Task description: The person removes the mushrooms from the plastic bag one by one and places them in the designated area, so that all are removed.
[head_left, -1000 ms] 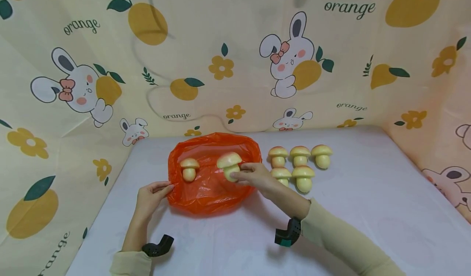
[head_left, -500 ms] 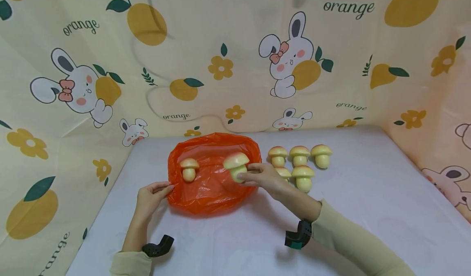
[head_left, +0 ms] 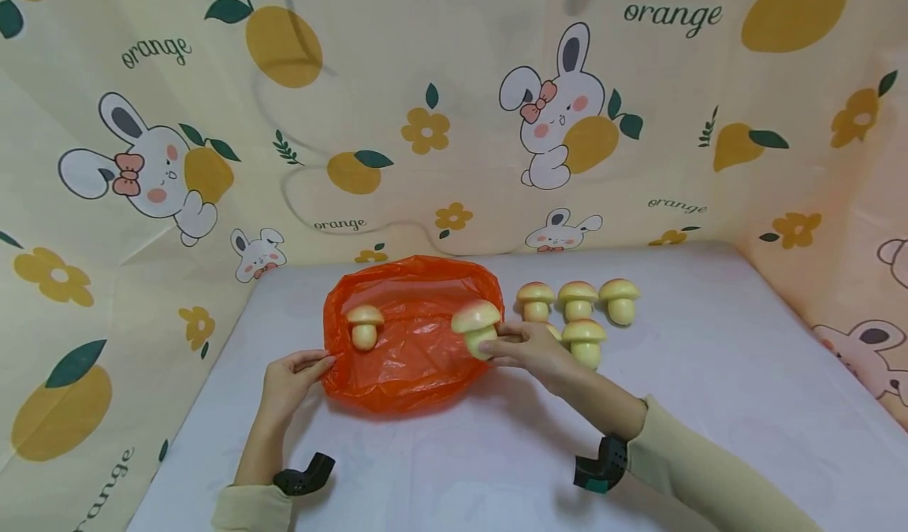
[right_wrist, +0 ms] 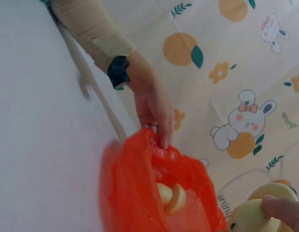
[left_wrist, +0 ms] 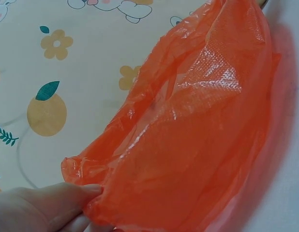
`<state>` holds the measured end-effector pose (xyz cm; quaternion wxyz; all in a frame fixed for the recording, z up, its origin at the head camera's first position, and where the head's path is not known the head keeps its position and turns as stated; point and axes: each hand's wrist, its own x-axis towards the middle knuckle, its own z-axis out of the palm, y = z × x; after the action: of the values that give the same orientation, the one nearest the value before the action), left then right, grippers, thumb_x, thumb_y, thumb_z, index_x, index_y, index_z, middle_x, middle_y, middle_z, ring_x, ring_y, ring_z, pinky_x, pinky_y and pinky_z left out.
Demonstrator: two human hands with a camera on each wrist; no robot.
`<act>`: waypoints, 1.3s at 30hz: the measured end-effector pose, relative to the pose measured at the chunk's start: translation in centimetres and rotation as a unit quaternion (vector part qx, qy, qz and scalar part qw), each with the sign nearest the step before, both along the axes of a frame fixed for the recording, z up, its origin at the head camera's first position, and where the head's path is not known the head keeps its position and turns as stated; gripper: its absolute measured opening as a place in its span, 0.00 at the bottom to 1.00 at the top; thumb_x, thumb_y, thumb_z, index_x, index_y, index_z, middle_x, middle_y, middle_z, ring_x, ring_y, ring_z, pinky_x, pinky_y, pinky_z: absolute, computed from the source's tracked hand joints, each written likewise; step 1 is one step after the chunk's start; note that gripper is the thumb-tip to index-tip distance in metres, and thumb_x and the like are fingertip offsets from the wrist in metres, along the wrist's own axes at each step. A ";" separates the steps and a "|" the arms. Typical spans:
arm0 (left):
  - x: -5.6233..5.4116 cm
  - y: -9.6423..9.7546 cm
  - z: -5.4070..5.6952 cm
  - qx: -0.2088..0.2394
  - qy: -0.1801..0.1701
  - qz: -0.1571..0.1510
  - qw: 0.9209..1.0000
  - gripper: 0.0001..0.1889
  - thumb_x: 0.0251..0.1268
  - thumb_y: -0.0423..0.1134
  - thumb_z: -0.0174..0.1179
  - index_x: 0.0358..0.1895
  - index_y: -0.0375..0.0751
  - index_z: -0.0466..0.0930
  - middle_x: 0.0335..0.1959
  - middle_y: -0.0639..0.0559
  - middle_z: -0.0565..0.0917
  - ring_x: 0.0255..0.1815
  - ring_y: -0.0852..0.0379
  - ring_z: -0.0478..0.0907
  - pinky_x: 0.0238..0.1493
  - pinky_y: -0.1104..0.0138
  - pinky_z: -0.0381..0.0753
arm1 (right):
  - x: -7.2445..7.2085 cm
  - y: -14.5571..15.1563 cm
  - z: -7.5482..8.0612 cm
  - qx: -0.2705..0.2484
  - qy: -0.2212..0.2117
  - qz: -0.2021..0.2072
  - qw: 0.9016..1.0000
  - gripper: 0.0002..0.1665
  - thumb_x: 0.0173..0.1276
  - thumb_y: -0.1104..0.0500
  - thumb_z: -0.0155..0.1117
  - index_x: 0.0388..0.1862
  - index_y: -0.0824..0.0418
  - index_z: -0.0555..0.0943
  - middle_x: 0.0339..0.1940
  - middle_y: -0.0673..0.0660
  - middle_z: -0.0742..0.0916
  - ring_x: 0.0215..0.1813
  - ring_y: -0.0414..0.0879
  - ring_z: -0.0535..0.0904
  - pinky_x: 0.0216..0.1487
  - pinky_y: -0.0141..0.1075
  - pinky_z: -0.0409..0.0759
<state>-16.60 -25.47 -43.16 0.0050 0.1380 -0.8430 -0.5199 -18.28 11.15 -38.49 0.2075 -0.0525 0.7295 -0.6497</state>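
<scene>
My left hand [head_left: 287, 382] pinches the left rim of an orange-red plastic bag [head_left: 404, 399], whose mouth is spread wide on the table. The left wrist view has thumb and fingers on the thin film. Inside the bag's left part is a pale yellow toy mushroom [head_left: 365, 331]. My right hand [head_left: 539, 353] grips another toy mushroom [head_left: 474, 319] by its stem, cap up, over the bag's right side. In the right wrist view only part of that hand shows against the held mushroom [right_wrist: 251, 215].
Several more toy mushrooms [head_left: 585, 343] stand right of the bag in two rows, one mostly hidden behind my right hand. They rest on a whitish table [head_left: 709, 359]. A printed cloth backdrop [head_left: 454, 169] rises behind and at both sides.
My right hand has moved rightward and slightly down with the mushroom, from over the bag's middle to near its right rim. The left hand and bag look unchanged.
</scene>
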 end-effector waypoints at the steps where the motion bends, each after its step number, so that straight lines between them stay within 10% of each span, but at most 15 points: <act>1: 0.0 0.0 0.0 0.000 0.000 0.000 1.000 0.20 0.65 0.43 0.62 0.54 0.31 0.80 0.46 0.41 0.88 0.34 0.75 0.80 0.42 0.79 0.83 | 0.1 0.2 0.0 -0.005 0.003 0.000 1.000 0.39 0.63 0.54 0.69 0.64 0.77 0.67 0.50 0.63 0.86 0.41 0.38 0.85 0.56 0.43 0.84; 14: 0.0 -0.1 -0.1 0.009 0.012 -0.001 1.000 0.20 0.64 0.40 0.63 0.52 0.28 0.80 0.42 0.44 0.89 0.31 0.77 0.80 0.39 0.82 0.81 | 0.6 2.5 -0.7 0.000 0.020 0.014 1.000 0.34 0.64 0.54 0.68 0.59 0.77 0.71 0.38 0.47 0.87 0.40 0.38 0.85 0.52 0.37 0.85; 39: -0.1 -0.1 0.0 0.014 0.004 -0.004 1.000 0.20 0.65 0.42 0.62 0.53 0.29 0.80 0.41 0.48 0.89 0.31 0.77 0.79 0.39 0.82 0.80 | 0.9 6.0 -0.2 0.037 0.048 -0.029 0.998 0.37 0.64 0.57 0.67 0.64 0.79 0.68 0.48 0.57 0.88 0.41 0.29 0.83 0.52 0.35 0.85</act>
<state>-16.68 -25.57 -43.14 0.0049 0.1328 -0.8360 -0.5324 -17.36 17.14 -38.66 0.1547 -0.0549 0.7636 -0.6245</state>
